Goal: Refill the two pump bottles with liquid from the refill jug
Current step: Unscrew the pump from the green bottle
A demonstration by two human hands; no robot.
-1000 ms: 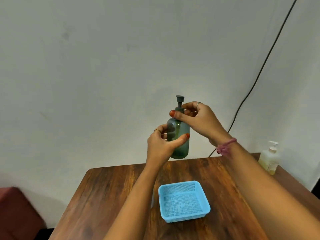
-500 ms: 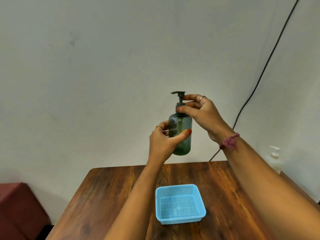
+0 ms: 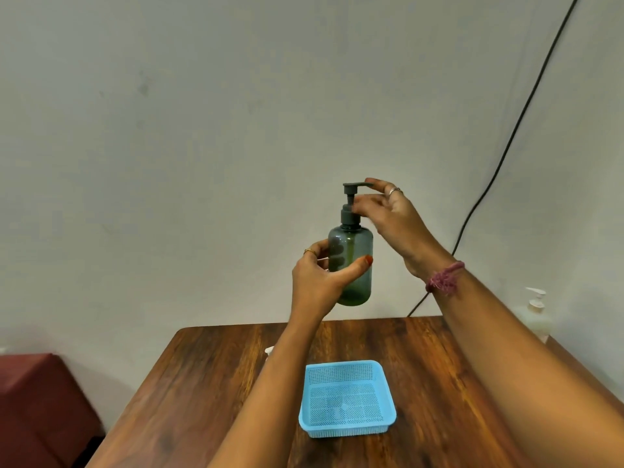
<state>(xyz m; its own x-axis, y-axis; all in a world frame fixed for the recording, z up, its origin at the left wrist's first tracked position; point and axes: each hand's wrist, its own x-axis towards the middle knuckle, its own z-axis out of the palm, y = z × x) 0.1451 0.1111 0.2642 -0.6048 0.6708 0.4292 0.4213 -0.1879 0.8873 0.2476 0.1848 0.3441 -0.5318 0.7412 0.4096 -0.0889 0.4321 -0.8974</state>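
Note:
I hold a translucent green pump bottle [image 3: 353,265] upright in the air above the far edge of the wooden table [image 3: 216,383]. My left hand [image 3: 319,282] is wrapped around the bottle's body. My right hand [image 3: 395,221] is at the dark pump head [image 3: 349,206], fingers spread, with fingertips on the collar and on the tip of the nozzle, which points right. A second pump bottle [image 3: 537,314], white with pale liquid, stands at the table's far right edge. The refill jug is not in view.
A light blue mesh basket [image 3: 347,398] lies on the table below my hands. A small white object [image 3: 269,351] peeks out behind my left forearm. A dark red seat [image 3: 40,400] stands left of the table. A black cable [image 3: 506,146] runs down the wall.
The pump head has turned under my right hand: its nozzle pointed left half a second ago and now points right. The bottle has risen slightly, and my right fingers have loosened and spread.

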